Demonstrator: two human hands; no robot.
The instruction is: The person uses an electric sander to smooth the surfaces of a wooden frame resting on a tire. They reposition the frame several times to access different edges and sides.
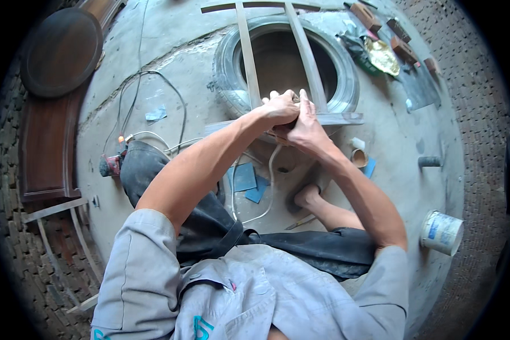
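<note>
My left hand and my right hand meet at the near end of a wooden frame, fingers curled and pressed together. Whatever lies between them is mostly hidden by the fingers; only a dark, brownish bit shows. Two long slats run away from me to a curved far crosspiece, and a near crossbar passes by my hands. Beneath the frame a large grey-dusted tyre lies flat on the floor. Blue sheets that look like sandpaper rest on the floor below my left forearm.
A red-and-black power tool with cables sits beside my left knee. Dark wooden panels and a slatted frame stand at left. Right lie a small cup, a white bucket, a dark cylinder and several bricks.
</note>
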